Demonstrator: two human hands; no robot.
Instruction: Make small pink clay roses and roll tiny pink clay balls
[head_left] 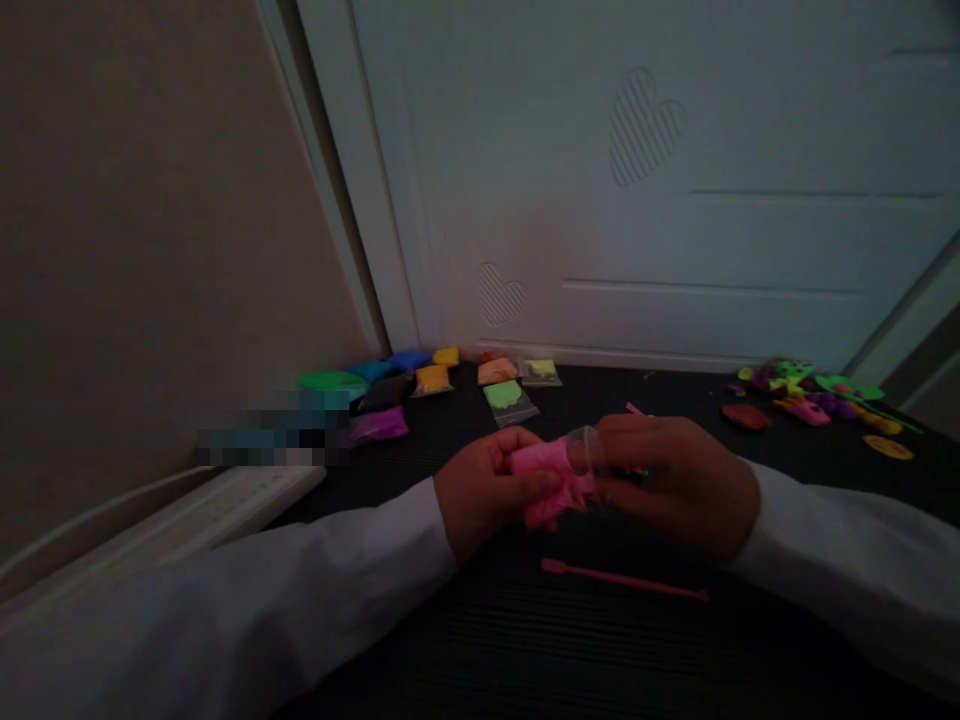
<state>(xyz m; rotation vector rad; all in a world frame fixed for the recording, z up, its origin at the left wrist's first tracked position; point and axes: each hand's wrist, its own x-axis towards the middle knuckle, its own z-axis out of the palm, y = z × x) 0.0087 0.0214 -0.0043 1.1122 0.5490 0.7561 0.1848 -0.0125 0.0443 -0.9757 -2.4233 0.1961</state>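
Observation:
A clear bag of pink modelling clay is held above the dark table, in front of me. My left hand wraps round its clay-filled part, thumb across the front. At the bag's see-through end, my right hand has its fingers curled against the plastic; they are slightly blurred, and their tips are partly hidden. Below the hands, a thin pink modelling tool lies on the table. A small pink strip and something green show partly behind my right hand.
Bags of coloured clay lie at the back left, among them a purple one and a light green one. Colourful small pieces and a reddish-brown piece lie on the right. A white panel rises behind the table.

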